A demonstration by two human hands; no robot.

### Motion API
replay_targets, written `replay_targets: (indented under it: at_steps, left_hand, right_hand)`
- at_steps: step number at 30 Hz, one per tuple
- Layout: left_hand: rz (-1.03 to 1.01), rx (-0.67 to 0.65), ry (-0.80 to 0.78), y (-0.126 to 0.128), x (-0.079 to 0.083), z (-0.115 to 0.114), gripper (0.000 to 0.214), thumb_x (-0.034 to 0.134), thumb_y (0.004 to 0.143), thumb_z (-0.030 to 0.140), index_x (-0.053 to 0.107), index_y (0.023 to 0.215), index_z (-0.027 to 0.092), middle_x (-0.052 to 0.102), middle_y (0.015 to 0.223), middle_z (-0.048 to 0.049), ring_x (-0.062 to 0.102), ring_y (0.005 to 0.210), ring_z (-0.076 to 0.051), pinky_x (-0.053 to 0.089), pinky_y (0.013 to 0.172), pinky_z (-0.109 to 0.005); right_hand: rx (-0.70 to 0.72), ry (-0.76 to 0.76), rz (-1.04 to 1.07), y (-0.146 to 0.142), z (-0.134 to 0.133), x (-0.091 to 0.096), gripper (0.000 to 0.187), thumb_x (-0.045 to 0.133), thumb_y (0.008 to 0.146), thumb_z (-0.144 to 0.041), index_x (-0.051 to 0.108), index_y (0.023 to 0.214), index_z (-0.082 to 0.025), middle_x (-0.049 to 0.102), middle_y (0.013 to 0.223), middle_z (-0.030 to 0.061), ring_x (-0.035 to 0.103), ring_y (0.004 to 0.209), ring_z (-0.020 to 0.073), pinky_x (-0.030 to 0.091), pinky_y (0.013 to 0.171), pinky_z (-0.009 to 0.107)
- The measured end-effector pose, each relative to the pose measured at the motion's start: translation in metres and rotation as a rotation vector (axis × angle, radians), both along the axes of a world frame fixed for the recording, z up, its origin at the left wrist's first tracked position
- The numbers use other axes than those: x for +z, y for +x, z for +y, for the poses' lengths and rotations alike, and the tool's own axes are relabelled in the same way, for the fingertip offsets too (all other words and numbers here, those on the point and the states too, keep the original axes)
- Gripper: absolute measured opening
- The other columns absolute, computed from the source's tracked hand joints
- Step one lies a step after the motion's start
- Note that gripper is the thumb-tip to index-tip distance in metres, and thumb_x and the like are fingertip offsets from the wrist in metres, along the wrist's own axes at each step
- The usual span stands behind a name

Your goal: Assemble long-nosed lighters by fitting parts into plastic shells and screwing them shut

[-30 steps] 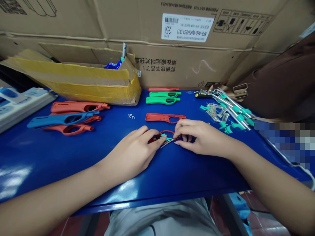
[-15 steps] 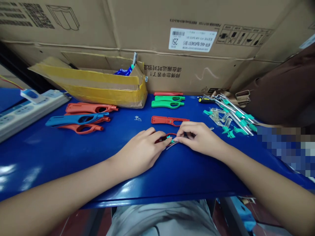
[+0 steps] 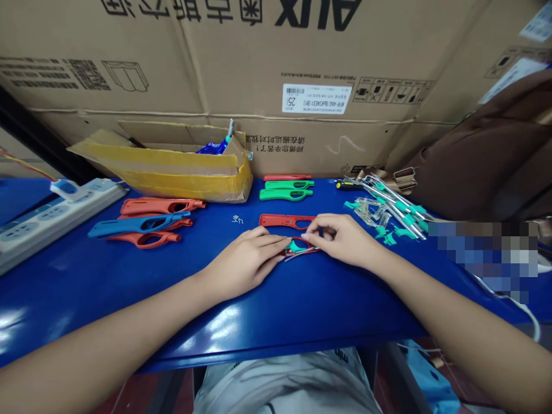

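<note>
Under my fingers on the blue table is a red lighter shell half (image 3: 307, 253), largely covered by both hands. A green trigger (image 3: 295, 246) shows in its loop, and a thin metal rod (image 3: 292, 257) runs along the near side. My left hand (image 3: 241, 259) is closed over the shell's left part, fingertips beside the trigger. With thumb and forefinger together, my right hand (image 3: 345, 238) grips the shell's upper rim near its right end; whether a small part is in that pinch is hidden. Just behind lies another red shell half (image 3: 279, 221), its inside facing up.
Red shells (image 3: 150, 238) and a blue shell (image 3: 129, 227) lie left, near a power strip (image 3: 56, 218). Green shells (image 3: 284, 194) lie behind. Metal tubes with green pieces (image 3: 399, 210), clear parts (image 3: 366, 213) and a screwdriver (image 3: 347, 186) lie right. A taped carton (image 3: 185, 181) stands behind.
The view has tilted up and shifted a little. The fingers have parted slightly over the shell, so more of the green trigger shows. Both hands stay on the shell.
</note>
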State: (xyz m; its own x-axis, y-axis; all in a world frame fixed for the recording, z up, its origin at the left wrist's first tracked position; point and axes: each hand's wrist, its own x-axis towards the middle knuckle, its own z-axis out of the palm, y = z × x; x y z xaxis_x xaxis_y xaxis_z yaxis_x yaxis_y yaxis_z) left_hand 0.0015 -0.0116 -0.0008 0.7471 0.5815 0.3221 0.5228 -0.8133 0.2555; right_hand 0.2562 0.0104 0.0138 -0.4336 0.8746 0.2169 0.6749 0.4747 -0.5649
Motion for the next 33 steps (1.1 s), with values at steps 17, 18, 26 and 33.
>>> replay_targets:
  at_steps: [17, 18, 26, 33]
  left_hand:
    - [0.176, 0.073, 0.030, -0.001, 0.006, -0.004, 0.042, 0.045, 0.105, 0.028, 0.056, 0.145, 0.026, 0.060, 0.146, -0.0072, 0.056, 0.125, -0.030, 0.050, 0.101, -0.049]
    - [0.183, 0.075, 0.029, -0.001, 0.007, -0.006, 0.042, 0.045, 0.105, 0.030, 0.055, 0.146, 0.025, 0.060, 0.147, -0.0074, 0.055, 0.127, -0.030, 0.049, 0.102, -0.050]
    - [0.173, 0.061, -0.008, 0.000, 0.008, -0.010, 0.047, 0.046, 0.105, 0.029, 0.046, 0.151, 0.020, 0.060, 0.147, -0.0084, 0.055, 0.130, -0.028, 0.046, 0.106, -0.047]
    - [0.127, 0.033, 0.055, -0.001, 0.011, -0.012, 0.044, 0.046, 0.104, 0.027, 0.052, 0.148, 0.020, 0.064, 0.143, -0.0085, 0.059, 0.127, -0.028, 0.047, 0.105, -0.048]
  right_hand:
    - [-0.510, -0.006, -0.585, 0.029, 0.014, 0.016, 0.028, 0.056, 0.095, -0.031, 0.058, 0.121, -0.019, 0.059, 0.124, 0.0145, 0.065, 0.099, 0.0313, 0.047, 0.067, 0.036]
    - [-0.530, -0.012, -0.609, 0.029, 0.015, 0.016, 0.031, 0.055, 0.096, -0.032, 0.056, 0.123, -0.018, 0.057, 0.125, 0.0161, 0.065, 0.099, 0.0324, 0.048, 0.068, 0.038]
    - [-0.643, 0.032, -0.680, 0.041, 0.024, 0.020, 0.035, 0.054, 0.093, -0.027, 0.052, 0.124, -0.012, 0.052, 0.126, 0.0229, 0.055, 0.120, 0.0382, 0.047, 0.093, 0.046]
    - [-0.690, 0.032, -0.670, 0.054, 0.032, 0.017, 0.037, 0.058, 0.091, -0.032, 0.054, 0.122, -0.012, 0.053, 0.127, 0.0253, 0.053, 0.122, 0.0426, 0.047, 0.094, 0.051]
